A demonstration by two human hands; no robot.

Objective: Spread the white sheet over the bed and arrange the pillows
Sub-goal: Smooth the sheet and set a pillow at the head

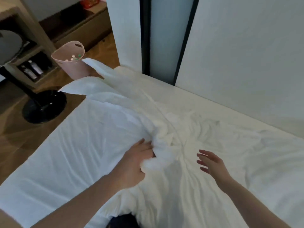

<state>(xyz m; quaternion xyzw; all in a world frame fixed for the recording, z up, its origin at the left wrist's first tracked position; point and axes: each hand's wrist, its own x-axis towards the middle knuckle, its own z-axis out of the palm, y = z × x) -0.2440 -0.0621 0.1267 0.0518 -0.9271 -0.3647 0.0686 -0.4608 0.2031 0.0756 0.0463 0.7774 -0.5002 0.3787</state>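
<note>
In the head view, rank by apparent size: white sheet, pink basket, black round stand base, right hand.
1. white sheet
2. black round stand base and pink basket: look alike, unranked
3. right hand, though nearness inflates it

A pink basket (69, 60) is standing on the wooden floor (21, 140), holding a few small bottles (73, 58). Left of it, a wooden shelf unit (31, 51) is keeping two dark bottles (32, 69) in its lower compartment. A black round stand base (44, 106) is resting on the floor nearby. White wall panels (238, 51) are rising behind.
</note>
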